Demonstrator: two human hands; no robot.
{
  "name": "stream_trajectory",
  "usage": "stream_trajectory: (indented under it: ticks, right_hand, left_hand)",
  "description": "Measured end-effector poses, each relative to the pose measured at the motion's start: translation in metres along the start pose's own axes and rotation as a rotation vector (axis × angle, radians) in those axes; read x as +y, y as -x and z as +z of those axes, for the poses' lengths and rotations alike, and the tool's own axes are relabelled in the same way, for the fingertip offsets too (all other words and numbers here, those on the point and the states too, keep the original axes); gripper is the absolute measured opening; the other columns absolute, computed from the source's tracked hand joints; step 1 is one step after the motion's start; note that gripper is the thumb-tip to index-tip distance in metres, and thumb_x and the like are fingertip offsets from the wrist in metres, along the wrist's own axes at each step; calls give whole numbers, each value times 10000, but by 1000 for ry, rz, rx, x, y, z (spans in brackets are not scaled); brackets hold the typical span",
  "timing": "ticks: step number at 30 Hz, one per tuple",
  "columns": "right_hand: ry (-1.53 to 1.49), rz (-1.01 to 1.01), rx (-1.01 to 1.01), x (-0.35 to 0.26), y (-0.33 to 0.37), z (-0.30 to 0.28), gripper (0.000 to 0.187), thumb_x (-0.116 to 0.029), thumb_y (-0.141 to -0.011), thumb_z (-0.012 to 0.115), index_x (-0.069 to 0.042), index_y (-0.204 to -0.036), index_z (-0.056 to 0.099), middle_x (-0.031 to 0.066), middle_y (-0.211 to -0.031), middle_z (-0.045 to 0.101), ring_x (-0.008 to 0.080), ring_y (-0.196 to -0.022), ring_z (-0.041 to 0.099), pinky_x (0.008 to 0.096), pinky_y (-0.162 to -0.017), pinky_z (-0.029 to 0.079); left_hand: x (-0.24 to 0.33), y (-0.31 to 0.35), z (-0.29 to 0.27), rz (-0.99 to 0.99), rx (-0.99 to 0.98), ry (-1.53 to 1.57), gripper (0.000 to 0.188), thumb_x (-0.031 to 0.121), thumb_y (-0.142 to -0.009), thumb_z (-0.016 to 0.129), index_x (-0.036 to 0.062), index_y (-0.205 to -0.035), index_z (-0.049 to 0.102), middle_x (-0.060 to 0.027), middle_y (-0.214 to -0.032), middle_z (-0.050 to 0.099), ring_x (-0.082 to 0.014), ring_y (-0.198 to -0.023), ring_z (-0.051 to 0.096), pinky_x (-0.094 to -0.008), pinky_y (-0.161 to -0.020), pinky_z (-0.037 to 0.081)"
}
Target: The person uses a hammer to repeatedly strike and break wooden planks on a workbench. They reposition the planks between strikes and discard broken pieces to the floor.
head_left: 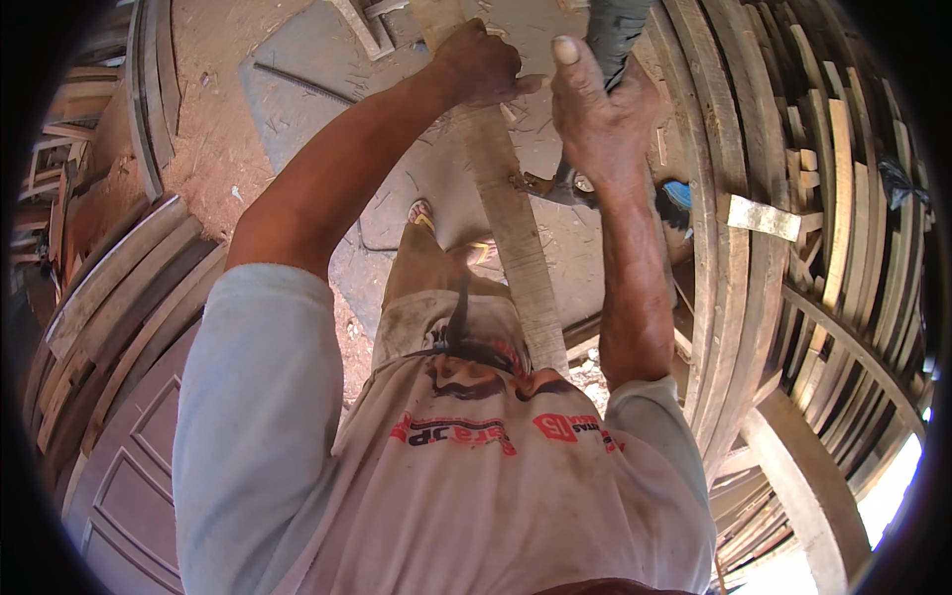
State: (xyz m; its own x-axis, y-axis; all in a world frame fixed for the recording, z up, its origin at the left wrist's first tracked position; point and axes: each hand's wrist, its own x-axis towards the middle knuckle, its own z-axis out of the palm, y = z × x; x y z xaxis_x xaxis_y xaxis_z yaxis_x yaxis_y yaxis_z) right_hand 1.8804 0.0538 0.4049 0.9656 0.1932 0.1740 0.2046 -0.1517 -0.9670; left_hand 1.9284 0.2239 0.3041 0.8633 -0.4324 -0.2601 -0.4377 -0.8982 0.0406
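A long, worn wooden plank (pixel 516 248) runs from the top of the view down toward my body. My left hand (pixel 478 65) is closed over its upper part, fingers curled and thumb stretched to the right. To the right, my right hand (pixel 607 114) is wrapped round the dark grip of a claw hammer (pixel 617 35), thumb pointing up along it. The hammer's metal head (pixel 563 186) is below that hand, its claw end at the plank's right edge. Whether a nail sits in the claw is too small to tell.
Many loose nails lie on a grey sheet (pixel 387 193) underfoot, with a ribbed metal rod (pixel 302 84). Stacked boards (pixel 729 218) line the right side; more timber (pixel 119 273) and a panelled door (pixel 139 476) lie left. My sandalled foot (pixel 421 213) is beside the plank.
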Motion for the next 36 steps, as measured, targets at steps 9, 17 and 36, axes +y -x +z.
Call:
stream_trajectory:
  ticks: [9, 17, 36]
  right_hand:
    - [-365, 266, 117, 26, -14, -26, 463, -488, -946, 726, -91, -797, 540, -7, -603, 481, 62, -464, 412, 242, -418, 350]
    - [-547, 361, 335, 44, -6, -52, 448, -477, -937, 743, -107, -822, 517, -20, -614, 417, 72, -476, 399, 232, -442, 354]
    - [-16, 149, 727, 2, 27, -13, 491, -440, -934, 756, -98, -706, 487, -7, -551, 474, 77, -447, 459, 245, -389, 370]
  left_hand:
    - [3, 1, 0, -63, 37, 78, 760, 696, -1009, 325, 111, -862, 786, -103, -893, 758, -231, -973, 706, -420, -974, 430]
    - [-3, 0, 5, -16, 61, 66, 839, 767, -970, 309, 90, -841, 787, -128, -854, 749, -250, -962, 702, -426, -979, 419]
    - [-4, -8, -14, 56, -187, 106, 869, 838, -901, 355, 87, -946, 788, -153, -968, 755, -269, -1017, 702, -456, -968, 465]
